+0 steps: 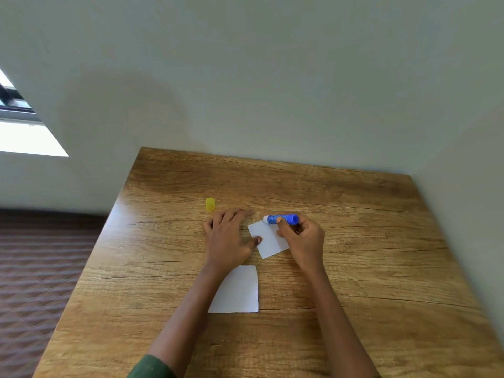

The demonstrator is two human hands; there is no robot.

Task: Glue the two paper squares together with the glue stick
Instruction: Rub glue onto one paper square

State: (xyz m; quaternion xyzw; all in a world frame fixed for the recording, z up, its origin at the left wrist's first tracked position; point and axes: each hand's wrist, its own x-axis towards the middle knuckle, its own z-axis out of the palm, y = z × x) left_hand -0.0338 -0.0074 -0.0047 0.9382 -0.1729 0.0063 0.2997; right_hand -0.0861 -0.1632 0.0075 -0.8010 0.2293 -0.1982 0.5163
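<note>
Blue glue stick (272, 219) at far square (268, 238) edge; near square (240, 291) flat.

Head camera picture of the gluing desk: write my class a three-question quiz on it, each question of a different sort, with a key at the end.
1. True or false: the yellow cap sits on the glue stick.
2. Fill the gap: the left hand presses its thumb on a paper square, the one lying ___ from the person (nearer or farther).
3. The glue stick is gripped by: A) the left hand, B) the right hand, C) no hand.

Key
1. False: the yellow cap lies apart on the table, beyond the left hand.
2. Farther.
3. B.
</note>
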